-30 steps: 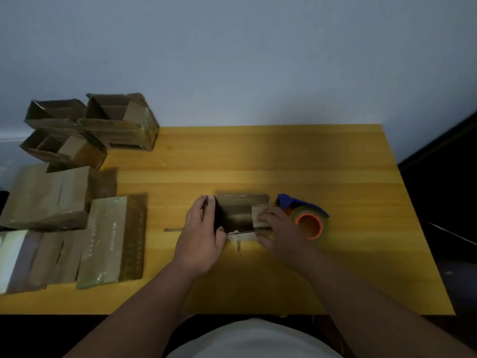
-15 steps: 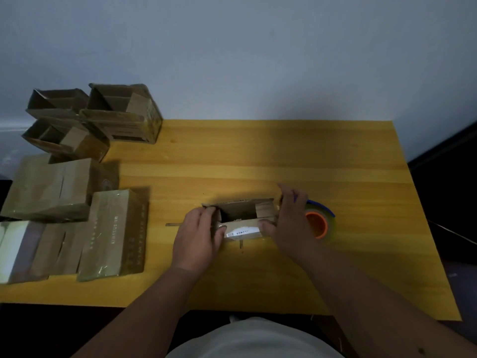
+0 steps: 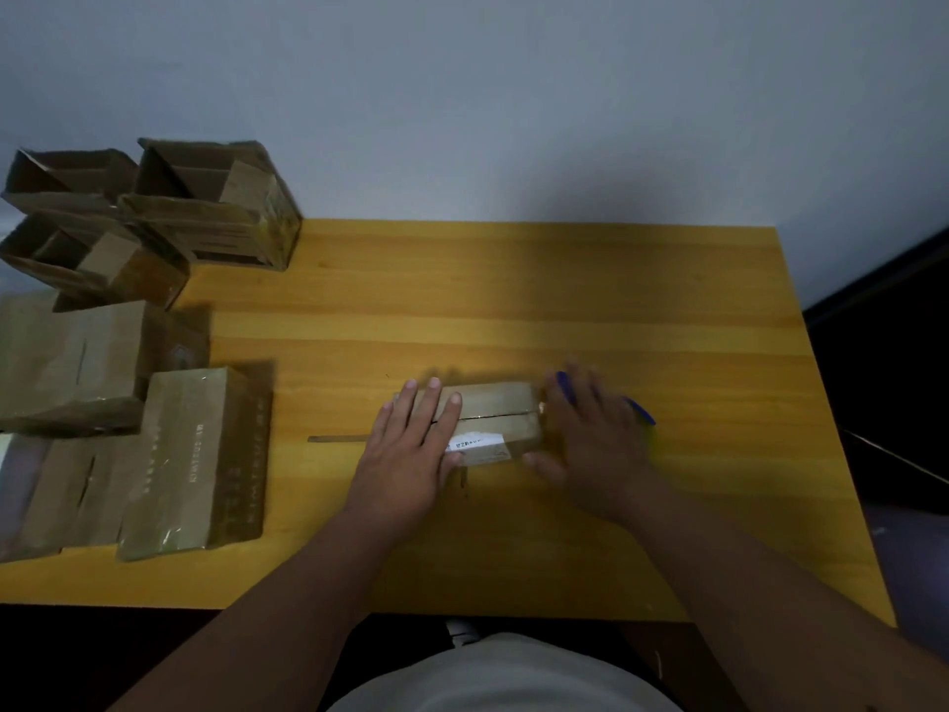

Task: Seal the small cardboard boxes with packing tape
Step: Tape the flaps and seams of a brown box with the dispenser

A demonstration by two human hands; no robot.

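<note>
Head view: a person's left hand [image 3: 411, 454] lies flat, fingers straight, pressing the flaps of a small cardboard box [image 3: 493, 418] shut at mid-table [image 3: 565, 300], apparently so the seam stays closed for taping. The right hand [image 3: 590, 439], fingers extended and grasping nothing, rests beside the box's end over a partly hidden tape dispenser [image 3: 639, 409]. More boxes, open and sealed [image 3: 195, 454], wait at left.
</note>
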